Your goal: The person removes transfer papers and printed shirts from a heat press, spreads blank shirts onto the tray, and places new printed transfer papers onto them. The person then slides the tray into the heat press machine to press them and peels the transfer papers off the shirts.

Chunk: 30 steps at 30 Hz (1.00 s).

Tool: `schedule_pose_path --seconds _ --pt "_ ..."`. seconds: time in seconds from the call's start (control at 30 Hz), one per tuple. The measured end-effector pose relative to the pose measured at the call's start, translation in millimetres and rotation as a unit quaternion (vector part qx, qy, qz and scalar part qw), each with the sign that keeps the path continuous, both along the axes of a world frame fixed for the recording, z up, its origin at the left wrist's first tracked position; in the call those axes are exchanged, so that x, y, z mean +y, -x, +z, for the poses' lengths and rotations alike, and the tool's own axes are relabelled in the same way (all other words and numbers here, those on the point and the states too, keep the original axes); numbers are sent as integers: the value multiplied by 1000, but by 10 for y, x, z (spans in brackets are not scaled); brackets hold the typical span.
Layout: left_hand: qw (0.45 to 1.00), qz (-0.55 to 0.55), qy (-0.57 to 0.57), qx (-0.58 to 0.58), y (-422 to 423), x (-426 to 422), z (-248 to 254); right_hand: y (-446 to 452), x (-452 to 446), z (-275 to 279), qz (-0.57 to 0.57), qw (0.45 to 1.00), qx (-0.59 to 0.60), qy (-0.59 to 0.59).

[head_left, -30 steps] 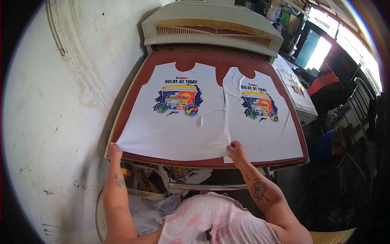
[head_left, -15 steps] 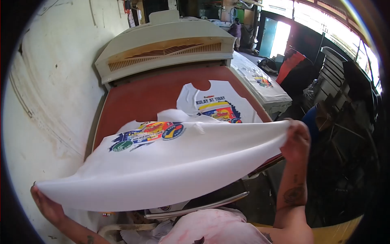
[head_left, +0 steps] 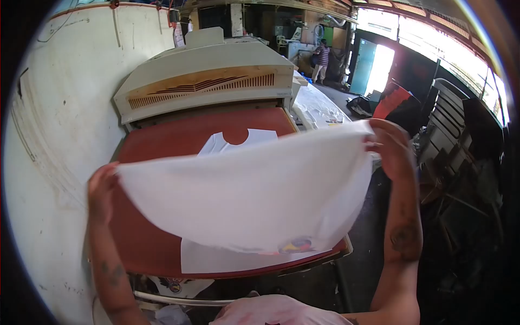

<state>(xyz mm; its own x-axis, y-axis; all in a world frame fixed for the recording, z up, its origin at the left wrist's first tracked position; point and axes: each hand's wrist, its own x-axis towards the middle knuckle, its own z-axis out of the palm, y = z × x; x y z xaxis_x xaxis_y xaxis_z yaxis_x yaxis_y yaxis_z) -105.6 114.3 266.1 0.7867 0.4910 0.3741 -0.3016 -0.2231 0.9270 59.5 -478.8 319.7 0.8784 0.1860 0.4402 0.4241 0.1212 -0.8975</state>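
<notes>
A white printed shirt piece (head_left: 249,200) hangs stretched in the air between my hands, blurred by motion, a bit of its colored print showing near the lower edge. My left hand (head_left: 103,189) pinches its left corner, over the left edge of the red platen (head_left: 157,244). At the right, my right hand (head_left: 387,143) grips the other corner, raised slightly higher. A second white shirt piece (head_left: 216,262) lies flat on the platen beneath, its neckline and bottom part visible and its middle hidden behind the held one.
A beige machine hood (head_left: 206,70) spans the platen's far end. Beside it stands a side table with white printed cloth (head_left: 322,108). A person (head_left: 321,60) stands far back. Stacked metal chairs (head_left: 449,114) are at the right, a wall (head_left: 54,135) at the left.
The left shirt piece has been lifted off the platen and raised between my hands. It has moved over the other piece, and the view has tilted up to show more of the room.
</notes>
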Motion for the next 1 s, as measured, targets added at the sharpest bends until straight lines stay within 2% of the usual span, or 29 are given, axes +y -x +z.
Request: schedule_pose_path --seconds 0.03,0.07,0.1,0.13,0.17,0.2,0.23,0.27,0.33,0.37,0.43,0.5,0.53,0.63,0.67,0.7,0.77,0.83,0.87,1.0 --pt "996 -42 -28 72 -335 -100 -70 -352 81 -102 24 996 63 54" --pt "987 -35 -45 153 -563 -305 -35 -757 133 -280 50 986 133 91" --pt "974 -20 -155 165 -833 -159 -159 -1087 225 -457 59 979 162 111" --pt "977 6 -166 135 -1027 -145 -76 -1210 394 -461 0 978 125 166" --pt "993 3 -102 61 -1176 -77 120 -1353 433 -345 20 992 88 91" --pt "997 26 -16 -68 -1144 -267 417 -1358 494 -148 3 1000 24 -6" --pt "988 12 -16 -150 -1046 -345 695 -1369 517 -13 -24 994 -75 -78" --pt "967 0 23 -253 -897 -468 900 -1106 506 166 -15 987 -84 -138" --pt "951 10 -10 -310 -492 -600 1051 -579 484 520 8 961 -110 -253" --pt "952 -3 23 -304 -307 -646 1019 -512 362 465 2 951 -105 -290" --pt "956 -17 87 -280 -92 -552 708 -358 201 206 8 968 -61 -243" --pt "970 -60 99 -212 39 -267 209 -424 -25 -304 37 981 -12 -191" --pt "972 -88 123 -178 68 -199 -37 -388 -6 -560 3 985 4 -171" --pt "985 23 156 -77 67 -399 -632 -306 12 -1353 -74 988 96 -101" --pt "986 48 154 -50 70 -499 -796 -299 15 -1615 -59 986 115 -102" --pt "988 55 148 -7 87 -493 -1015 -290 23 -1884 -43 985 134 -103" --pt "978 79 186 44 124 -576 -1370 -284 59 -2388 -123 969 209 -43" --pt "977 81 163 106 181 -622 -1762 -266 -8 -2937 -111 961 246 -54" --pt "968 113 173 142 190 -709 -1907 -224 18 -3071 -120 956 267 -38" --pt "953 123 151 232 308 -747 -2715 -27 37 -3531 -157 929 331 46"
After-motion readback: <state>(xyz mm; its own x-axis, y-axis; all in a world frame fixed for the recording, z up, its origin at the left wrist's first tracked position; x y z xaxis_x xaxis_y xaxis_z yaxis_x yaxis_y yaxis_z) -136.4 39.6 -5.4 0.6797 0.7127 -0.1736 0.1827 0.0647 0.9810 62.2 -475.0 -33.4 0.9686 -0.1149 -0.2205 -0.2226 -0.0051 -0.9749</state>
